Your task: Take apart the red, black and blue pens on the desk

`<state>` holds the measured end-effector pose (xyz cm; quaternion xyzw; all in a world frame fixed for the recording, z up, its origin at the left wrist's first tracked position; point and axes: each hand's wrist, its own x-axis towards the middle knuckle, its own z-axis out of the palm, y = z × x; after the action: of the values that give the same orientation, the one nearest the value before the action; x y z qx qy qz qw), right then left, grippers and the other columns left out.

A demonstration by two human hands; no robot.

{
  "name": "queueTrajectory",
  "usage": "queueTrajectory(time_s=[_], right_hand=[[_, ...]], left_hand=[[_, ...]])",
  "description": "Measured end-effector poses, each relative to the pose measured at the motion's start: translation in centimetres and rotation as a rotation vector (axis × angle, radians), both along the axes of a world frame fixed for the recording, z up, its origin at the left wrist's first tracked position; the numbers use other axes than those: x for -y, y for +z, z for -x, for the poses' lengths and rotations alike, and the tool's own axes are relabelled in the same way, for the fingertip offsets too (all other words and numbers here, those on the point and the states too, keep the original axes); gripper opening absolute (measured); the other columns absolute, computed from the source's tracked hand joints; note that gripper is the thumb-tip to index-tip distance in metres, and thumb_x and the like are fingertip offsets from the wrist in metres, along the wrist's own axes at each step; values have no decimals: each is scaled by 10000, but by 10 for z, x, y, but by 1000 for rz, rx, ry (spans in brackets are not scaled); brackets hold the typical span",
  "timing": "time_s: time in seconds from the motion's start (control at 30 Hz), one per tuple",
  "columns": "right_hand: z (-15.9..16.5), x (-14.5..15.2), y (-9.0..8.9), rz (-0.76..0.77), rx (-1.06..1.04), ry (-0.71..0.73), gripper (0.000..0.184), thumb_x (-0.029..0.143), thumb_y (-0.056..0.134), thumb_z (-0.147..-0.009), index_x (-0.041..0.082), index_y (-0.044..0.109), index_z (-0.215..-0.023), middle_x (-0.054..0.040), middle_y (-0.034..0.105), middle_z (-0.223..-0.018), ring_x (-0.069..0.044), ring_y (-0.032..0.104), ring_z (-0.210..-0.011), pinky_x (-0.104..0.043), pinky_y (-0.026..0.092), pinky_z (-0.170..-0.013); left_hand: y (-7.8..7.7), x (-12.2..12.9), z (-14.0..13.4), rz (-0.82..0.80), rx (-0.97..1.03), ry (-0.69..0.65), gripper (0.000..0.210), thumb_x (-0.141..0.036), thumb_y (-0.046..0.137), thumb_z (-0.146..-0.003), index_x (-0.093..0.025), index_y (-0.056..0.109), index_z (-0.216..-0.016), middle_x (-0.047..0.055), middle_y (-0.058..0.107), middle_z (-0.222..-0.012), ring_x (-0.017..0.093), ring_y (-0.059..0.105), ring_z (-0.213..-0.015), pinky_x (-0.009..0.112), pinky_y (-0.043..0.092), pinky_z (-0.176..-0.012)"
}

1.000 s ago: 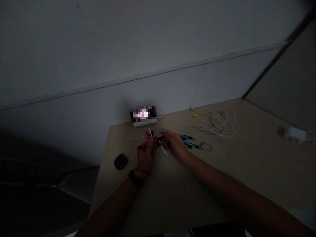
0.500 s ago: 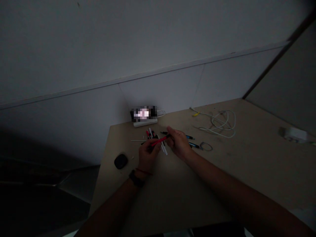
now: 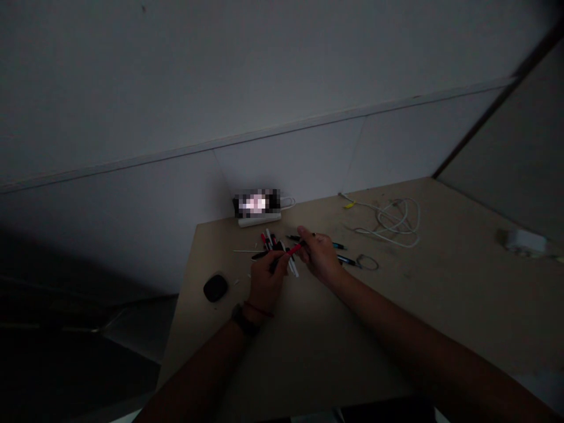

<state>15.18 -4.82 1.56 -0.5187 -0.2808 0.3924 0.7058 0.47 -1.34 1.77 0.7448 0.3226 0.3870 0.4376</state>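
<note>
Both hands hold a slim red pen with dark ends above the desk. My left hand pinches its nearer, dark end, and the fingers of my right hand are closed round its farther end. Beneath and behind them lies a loose bunch of red, black and white pens. White pen pieces stick out below the hands. To the right of my right hand are dark pens with blue parts. The dim light hides fine detail at the fingertips.
A phone with a lit, blurred screen leans on a white bar by the wall. A black rounded case lies left. Rightward are a small loop, a coiled white cable and a white adapter on the desk.
My left hand has shifted slightly to the right along the pen, so less red shows between the hands. My right hand has barely moved.
</note>
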Motion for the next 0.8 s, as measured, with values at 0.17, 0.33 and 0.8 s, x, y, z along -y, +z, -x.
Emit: queueTrajectory(time_s=[0.17,0.33,0.8], right_hand=[[6,2,6,55,96,20,689,709,613,-807,232,367,-377,32,362,-314,-79,328,-324,-259,238,-385],[9,2,9,69,104,69,679,719,606,-796,234,356,-392,44,339,-329,-81,326,-327,-254,213,-375],[9,1,6,29,5,38,633,705,643,-774,229,391,-441,45,372,-359,-82,347,-332,-243,232,-353]], left_hand=[[0,0,1,17,31,26,337,-468,576,-928,-162,717,-948,2,647,-692,143,577,-632,248,417,-607],[0,0,1,70,40,17,431,-527,514,-950,-162,631,-753,-36,505,-590,116,457,-557,240,343,-553],[-5,-1,-2,107,194,22,297,-385,714,-842,-192,600,-1038,45,661,-966,151,635,-808,251,503,-696]])
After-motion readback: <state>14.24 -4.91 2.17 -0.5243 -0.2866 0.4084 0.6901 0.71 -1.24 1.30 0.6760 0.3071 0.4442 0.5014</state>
